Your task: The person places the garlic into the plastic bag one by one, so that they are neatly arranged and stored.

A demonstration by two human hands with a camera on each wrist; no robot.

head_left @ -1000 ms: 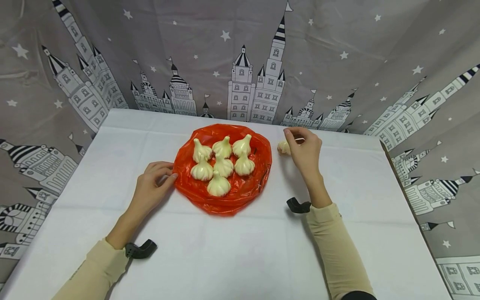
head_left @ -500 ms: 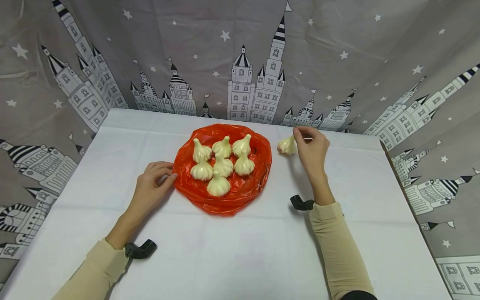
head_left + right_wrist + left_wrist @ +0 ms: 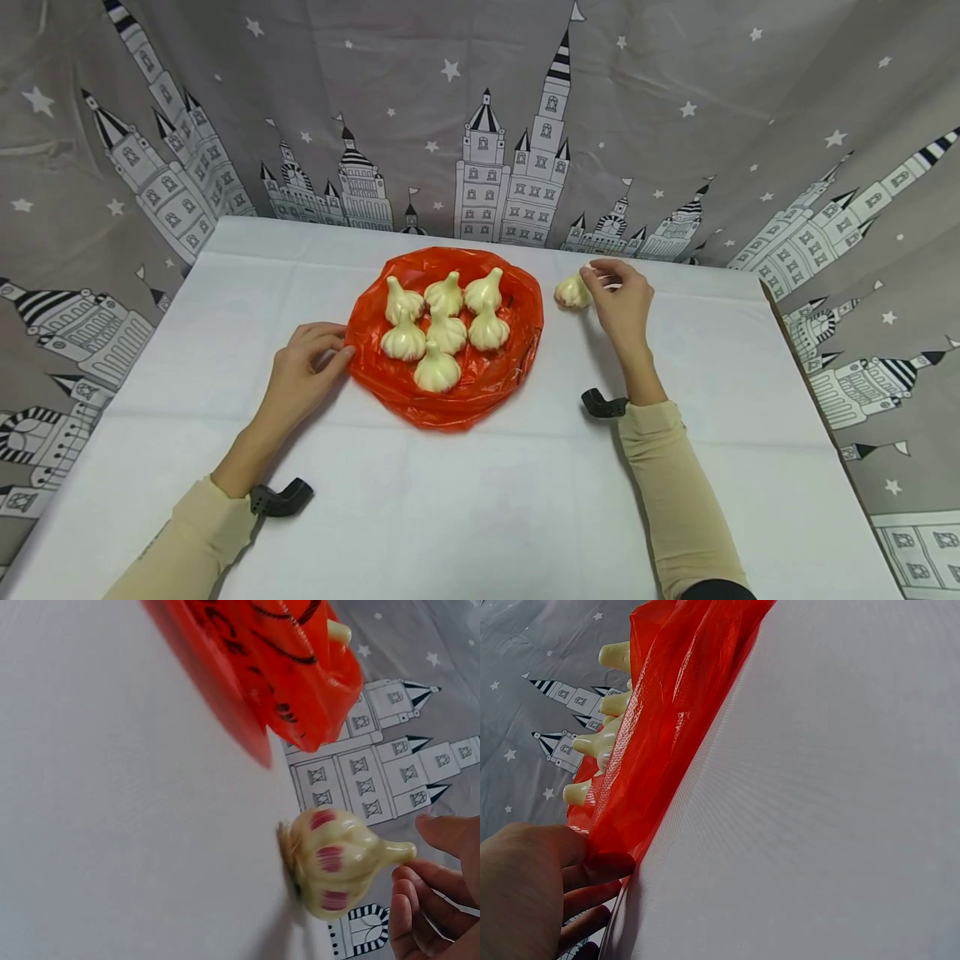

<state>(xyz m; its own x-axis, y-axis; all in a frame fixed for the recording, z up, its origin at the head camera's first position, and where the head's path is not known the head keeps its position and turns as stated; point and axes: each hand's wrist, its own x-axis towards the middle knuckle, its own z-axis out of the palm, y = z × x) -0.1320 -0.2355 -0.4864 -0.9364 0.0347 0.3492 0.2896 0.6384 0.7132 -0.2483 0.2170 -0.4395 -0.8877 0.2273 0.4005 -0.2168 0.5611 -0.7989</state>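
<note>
A red plastic bag (image 3: 468, 412), its rim rolled down like a bowl, holds several garlic bulbs (image 3: 437, 369) with stems up. My left hand (image 3: 298, 371) pinches the bag's left edge between thumb and fingers; in the left wrist view fingers (image 3: 604, 870) show through the thin film. To the right of the bag, a single garlic bulb (image 3: 572, 292) stands upright on the white table. Right at its stem is my right hand (image 3: 622, 302). In the right wrist view the thumb (image 3: 442, 829) is apart from the stem of that pink-streaked garlic bulb (image 3: 337, 859), with the fingertips close beside it.
A white cloth covers the table (image 3: 480, 508). Behind it hangs a grey curtain (image 3: 390, 67) printed with castles and stars. Black wrist mounts (image 3: 281, 498) stick out from both wrists. Black lettering marks the bag's side in the right wrist view.
My right hand first moved right, uncovering more of the single garlic bulb, then shifted slightly down and left toward its stem. The left hand and the bag have stayed put.
</note>
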